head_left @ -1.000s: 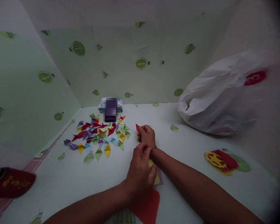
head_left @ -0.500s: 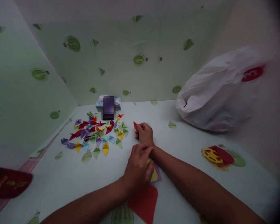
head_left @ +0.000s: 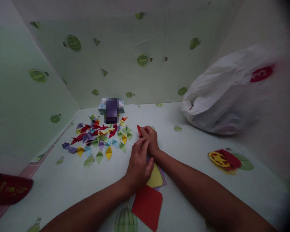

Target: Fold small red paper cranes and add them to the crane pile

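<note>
My right hand pinches a small folded piece of red paper, its pointed tip sticking up past the fingers. Just in front of that wrist is my left hand, fingers loosely stretched and thumb apart, with nothing seen in it. Beneath and beside the left hand lie yellow paper and purple paper, partly covered. A flat red sheet lies nearer to me. To the left spreads a pile of folded paper pieces in several colours.
A tissue box stands at the back, partly behind a pixelated dark object. A white plastic bag bulges at the right. Below it lie red and yellow cut-outs. A dark red item with yellow characters is at the left edge.
My left hand has moved slightly left and up toward the right hand's fingers, uncovering more of the yellow paper and red sheet. The right hand keeps the folded red paper.
</note>
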A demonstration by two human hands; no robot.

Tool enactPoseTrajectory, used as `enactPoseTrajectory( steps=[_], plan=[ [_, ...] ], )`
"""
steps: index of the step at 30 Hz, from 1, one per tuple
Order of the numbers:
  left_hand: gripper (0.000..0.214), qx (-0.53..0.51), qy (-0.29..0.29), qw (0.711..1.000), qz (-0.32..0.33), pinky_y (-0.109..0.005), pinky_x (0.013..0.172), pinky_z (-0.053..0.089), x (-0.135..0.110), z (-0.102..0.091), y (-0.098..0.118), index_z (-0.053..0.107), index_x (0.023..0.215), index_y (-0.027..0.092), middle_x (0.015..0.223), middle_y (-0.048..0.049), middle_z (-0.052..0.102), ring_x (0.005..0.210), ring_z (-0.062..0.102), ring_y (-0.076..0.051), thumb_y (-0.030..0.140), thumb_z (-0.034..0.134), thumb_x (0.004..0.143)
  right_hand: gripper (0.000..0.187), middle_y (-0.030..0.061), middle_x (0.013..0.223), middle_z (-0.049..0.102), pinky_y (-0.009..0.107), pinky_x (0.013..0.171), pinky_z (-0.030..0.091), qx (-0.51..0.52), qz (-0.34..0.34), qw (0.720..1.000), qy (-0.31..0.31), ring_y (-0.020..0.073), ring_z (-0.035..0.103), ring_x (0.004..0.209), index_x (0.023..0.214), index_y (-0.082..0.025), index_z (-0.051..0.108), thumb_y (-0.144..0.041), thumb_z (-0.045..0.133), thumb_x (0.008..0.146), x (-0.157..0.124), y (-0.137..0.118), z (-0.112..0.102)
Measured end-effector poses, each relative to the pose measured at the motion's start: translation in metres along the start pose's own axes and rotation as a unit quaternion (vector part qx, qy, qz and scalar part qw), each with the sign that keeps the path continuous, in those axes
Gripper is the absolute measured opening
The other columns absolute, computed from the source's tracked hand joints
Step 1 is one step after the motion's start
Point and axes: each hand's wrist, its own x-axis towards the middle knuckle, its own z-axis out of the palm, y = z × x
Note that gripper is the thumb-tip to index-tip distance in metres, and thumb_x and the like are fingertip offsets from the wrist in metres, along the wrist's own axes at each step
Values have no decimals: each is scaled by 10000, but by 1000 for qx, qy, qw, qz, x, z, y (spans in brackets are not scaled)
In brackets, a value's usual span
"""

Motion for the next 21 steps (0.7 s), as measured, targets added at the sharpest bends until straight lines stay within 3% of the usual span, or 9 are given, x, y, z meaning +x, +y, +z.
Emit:
enactPoseTrajectory(
  steps=[3, 8, 11, 14, 19, 21],
  plan=[
    [608, 3, -2, 1000, -9, -555, 1138, 359, -1, 1, 0, 369, 1411, 133, 1446, -213, 362, 1395, 348, -336, 111, 564, 835, 305, -38, 577, 559, 241, 472, 392, 8, -5, 1000, -5, 111, 493, 490, 679, -212, 521, -469, 645, 786, 0, 1, -1],
    [442, -20, -18, 1000, 3, -504, 1077, 436, -3, -1, 2, 523, 1276, 162, 1281, -166, 480, 1243, 493, -293, 100, 546, 839, 295, -56, 537, 529, 242, 408, 338, 11, 5, 1000, -3, 106, 448, 416, 697, -221, 506, -474, 608, 810, -1, -1, 1],
    [510, -18, 24, 999, -34, -509, 1116, 396, 1, -1, -2, 440, 1358, 160, 1336, -167, 460, 1307, 450, -287, 104, 528, 859, 300, -44, 558, 555, 245, 472, 396, 13, -8, 1000, -4, 111, 488, 483, 667, -213, 519, -457, 652, 778, -1, -2, 0],
    [595, -21, 14, 999, -28, -514, 1152, 353, 1, -2, -1, 384, 1399, 139, 1410, -186, 405, 1369, 387, -300, 105, 552, 830, 314, -42, 557, 559, 248, 475, 402, 19, -6, 1000, -6, 114, 491, 487, 671, -212, 524, -477, 663, 766, -1, -2, 0],
    [413, -38, -9, 999, -19, -474, 1086, 436, -2, -4, 5, 525, 1246, 143, 1254, -156, 488, 1229, 500, -269, 94, 539, 836, 309, -60, 533, 521, 247, 395, 339, 28, 17, 999, -5, 107, 441, 408, 697, -224, 501, -490, 621, 800, -2, -3, 2],
    [420, -33, 3, 999, -22, -491, 1084, 434, -1, -4, 4, 501, 1276, 152, 1258, -156, 494, 1242, 495, -274, 102, 524, 860, 306, -54, 543, 531, 247, 421, 362, 27, 12, 1000, -7, 108, 457, 435, 687, -221, 507, -479, 633, 794, -3, -3, 2]
  ],
)
